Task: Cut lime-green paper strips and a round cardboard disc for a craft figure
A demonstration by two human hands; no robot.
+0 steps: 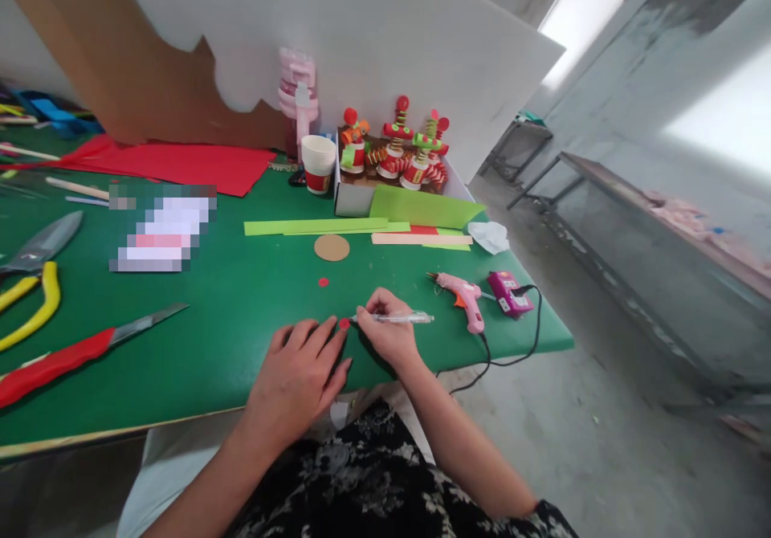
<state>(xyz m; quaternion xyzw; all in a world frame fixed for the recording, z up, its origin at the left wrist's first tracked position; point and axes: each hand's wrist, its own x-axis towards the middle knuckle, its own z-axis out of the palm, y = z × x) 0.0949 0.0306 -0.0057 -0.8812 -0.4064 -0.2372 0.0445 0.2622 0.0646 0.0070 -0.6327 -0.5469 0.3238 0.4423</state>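
In my right hand (390, 328) is a clear-barrelled pen (405, 317), its tip pointing left at a small red paper disc (344, 324) on the green table. My left hand (304, 365) lies flat with fingers stretched out, a fingertip at the disc's left edge. Whether the pen tip touches the disc I cannot tell. A second small red disc (324, 282) rests a little farther back, and beyond it is a round brown cardboard piece (332, 248).
A pink glue gun (461, 293) and a purple box (509, 293) with a black cable lie right. Green paper strips (313, 226), paper cups (319, 160) and a box of paper figures (355, 199) stand behind. At left are a red-handled knife (72, 361) and yellow-handled shears (51, 293).
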